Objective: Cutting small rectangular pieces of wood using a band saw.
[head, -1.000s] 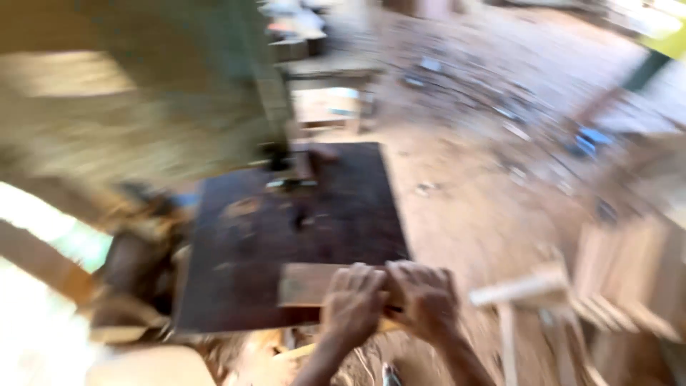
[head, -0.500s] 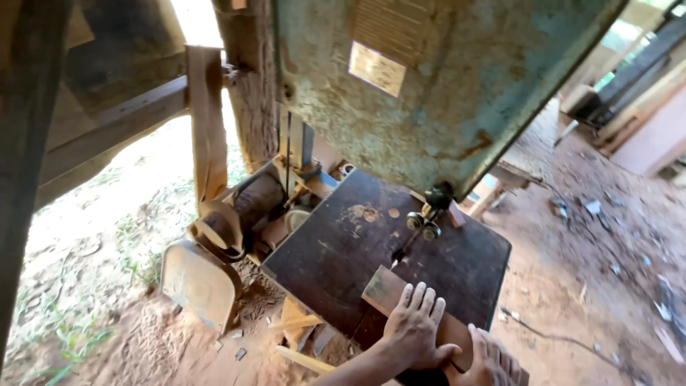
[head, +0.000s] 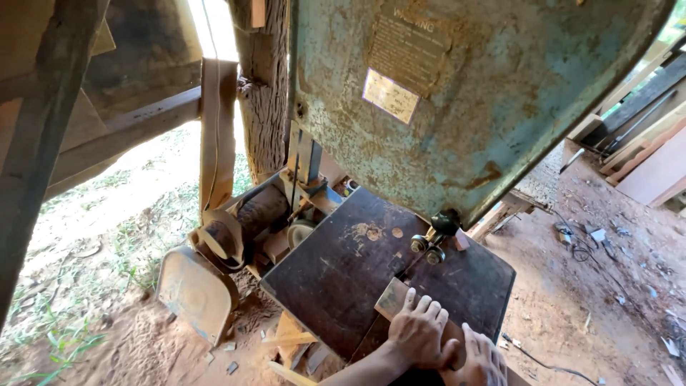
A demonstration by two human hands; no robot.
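Wood first: a small flat board lies on the dark saw table, right in front of the blade guide under the big rusty green housing. Left hand is spread flat on top of it, fingers open and pressing, not curled around anything. Right hand sits just beside it, also laid flat as far as I can see, though it's partly cut off at the edge. The board looks stiff and light, dry enough to skate on that worn metal, so I'd say pressing down on the near end, well clear of the blade line, is the sane hold. Belt and motor sit off to the left over sawdusty dirt.
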